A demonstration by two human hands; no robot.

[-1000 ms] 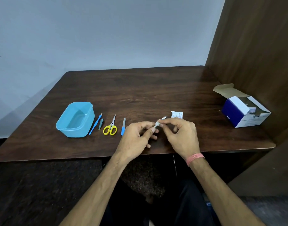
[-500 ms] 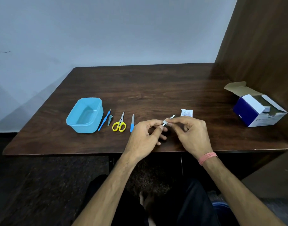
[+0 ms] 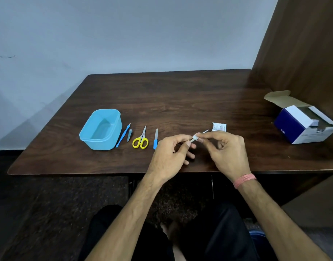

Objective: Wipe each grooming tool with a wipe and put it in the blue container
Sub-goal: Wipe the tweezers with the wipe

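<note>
Dark trousers and our two forearms fill the near edge, a pink band (image 3: 244, 180) round the right wrist. Above the table's (image 3: 180, 98) front edge our hands meet: the left hand (image 3: 170, 154) pinches a small white wipe (image 3: 194, 137) between thumb and forefinger, and the right hand (image 3: 226, 151) pinches a thin metal tool (image 3: 204, 131) whose tip pokes out beyond the wipe. Just behind lies a torn white sachet (image 3: 219, 127). To the left we see a row on the table: a blue-handled file (image 3: 155, 139), yellow scissors (image 3: 141, 141), a nail clipper (image 3: 130, 133), a blue stick tool (image 3: 122, 135), then the blue container (image 3: 100, 129). Far right stands an open cardboard box (image 3: 303, 123).
</note>
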